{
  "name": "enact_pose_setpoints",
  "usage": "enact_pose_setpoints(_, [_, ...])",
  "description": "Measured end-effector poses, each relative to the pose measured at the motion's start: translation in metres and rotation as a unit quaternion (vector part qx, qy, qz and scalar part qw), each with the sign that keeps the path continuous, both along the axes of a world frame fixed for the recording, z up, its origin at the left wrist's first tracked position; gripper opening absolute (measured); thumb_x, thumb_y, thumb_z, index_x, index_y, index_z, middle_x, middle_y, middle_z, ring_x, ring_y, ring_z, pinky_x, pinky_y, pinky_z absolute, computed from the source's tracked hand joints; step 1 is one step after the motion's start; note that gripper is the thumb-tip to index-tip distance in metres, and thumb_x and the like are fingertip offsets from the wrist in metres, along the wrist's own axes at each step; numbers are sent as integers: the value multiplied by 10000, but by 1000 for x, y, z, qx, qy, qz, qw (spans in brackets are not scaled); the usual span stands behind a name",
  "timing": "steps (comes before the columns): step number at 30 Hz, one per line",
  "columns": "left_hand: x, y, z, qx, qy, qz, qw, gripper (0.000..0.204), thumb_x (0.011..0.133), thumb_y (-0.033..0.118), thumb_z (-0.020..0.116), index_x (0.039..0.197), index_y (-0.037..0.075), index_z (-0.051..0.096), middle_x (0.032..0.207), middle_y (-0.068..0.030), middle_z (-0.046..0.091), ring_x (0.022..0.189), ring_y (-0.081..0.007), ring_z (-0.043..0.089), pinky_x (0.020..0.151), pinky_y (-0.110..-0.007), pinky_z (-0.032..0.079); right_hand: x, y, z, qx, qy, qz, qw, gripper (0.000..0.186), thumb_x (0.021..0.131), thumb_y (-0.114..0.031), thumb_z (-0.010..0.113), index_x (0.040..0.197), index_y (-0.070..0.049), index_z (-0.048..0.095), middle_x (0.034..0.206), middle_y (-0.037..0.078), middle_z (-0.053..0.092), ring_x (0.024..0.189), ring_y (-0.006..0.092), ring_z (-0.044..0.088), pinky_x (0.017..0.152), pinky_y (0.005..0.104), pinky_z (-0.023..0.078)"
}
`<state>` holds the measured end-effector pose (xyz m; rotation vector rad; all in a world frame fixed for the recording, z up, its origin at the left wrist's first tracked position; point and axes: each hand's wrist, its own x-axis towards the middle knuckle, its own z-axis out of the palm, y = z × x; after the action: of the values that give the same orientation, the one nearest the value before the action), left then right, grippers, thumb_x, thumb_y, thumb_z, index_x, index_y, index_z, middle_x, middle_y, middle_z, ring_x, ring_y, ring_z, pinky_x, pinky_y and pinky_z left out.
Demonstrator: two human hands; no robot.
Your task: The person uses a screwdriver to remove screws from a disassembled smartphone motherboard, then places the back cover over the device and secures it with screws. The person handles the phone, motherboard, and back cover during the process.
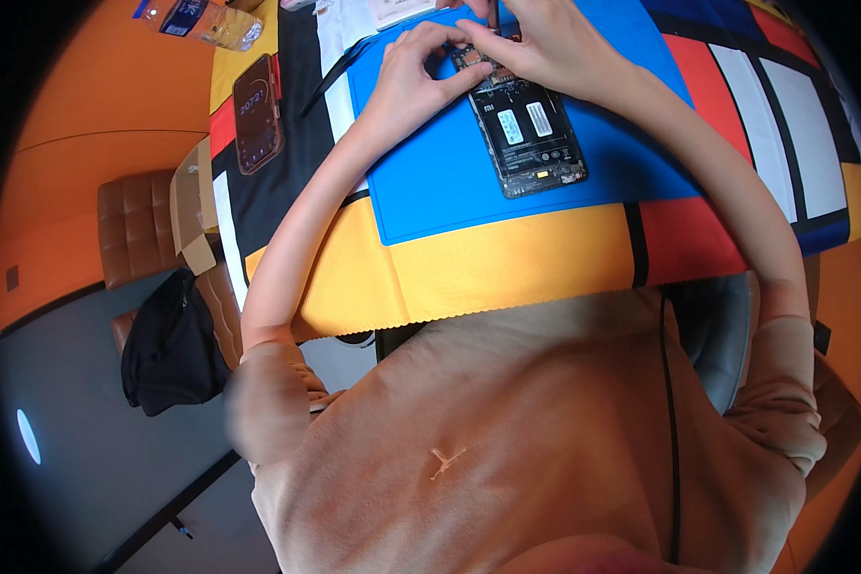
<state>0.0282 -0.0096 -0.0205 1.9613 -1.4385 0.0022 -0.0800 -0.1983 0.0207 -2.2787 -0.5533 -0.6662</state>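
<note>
An opened smartphone (536, 143) lies on a blue mat (421, 206), its back cover off. The black battery with two white labels shows in its middle, and circuit boards show at both ends. My left hand (416, 77) curves around the phone's upper left side, its thumb pressing on the board and its fingers bent. From the right, my right hand (555, 48) is closed around a slim, dark, screwdriver-like tool (494, 13) over the phone's upper end. The tool's tip and part of the upper board are hidden by my fingers.
Left of the mat lies another phone (258, 115) with a lit screen; a plastic bottle (201, 21) lies behind it. A thin black tool (335, 72) rests at the mat's left edge. A cardboard box (193, 206) and a black bag (177, 344) sit on brown chairs beside the table.
</note>
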Motion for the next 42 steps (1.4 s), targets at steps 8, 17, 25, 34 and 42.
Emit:
enact_pose_setpoints(8, [0,0,1,-9,18,-17,1000,375,880,335,796,1127,75,683,947,-4,557,884,-116,534,816,-271,435,2,3,0,58,-62,20,996,203,814,-66,599,985,-55,489,838,108,507,811,300,539,744,389,446])
enact_pose_setpoints(17, [2,2,-1,15,48,-9,999,382,880,305,801,1147,66,669,985,-38,648,945,-131,608,891,-290,481,3,8,-1,78,-80,76,991,165,839,24,586,979,-32,520,793,126,531,718,313,576,654,388,470])
enact_pose_setpoints(25, [5,-2,-8,-57,27,-21,998,425,816,395,831,1036,45,734,948,-83,654,833,-193,614,763,-335,496,-1,13,-1,73,-57,32,995,181,835,15,599,990,-29,516,797,131,550,720,298,590,655,395,476])
enact_pose_setpoints(34, [5,-5,-11,-52,-8,-4,999,417,813,406,832,1042,68,745,929,-84,661,829,-199,614,767,-337,505,8,12,-5,45,-125,20,991,203,802,9,591,996,-25,542,780,111,559,717,286,591,650,387,472])
enact_pose_setpoints(42, [5,-9,-10,-36,-17,-6,999,415,813,404,835,1027,61,741,886,-83,645,829,-193,614,737,-333,499,2,11,-2,96,-56,16,994,219,805,3,605,1018,-30,572,762,112,527,733,291,582,667,396,473])
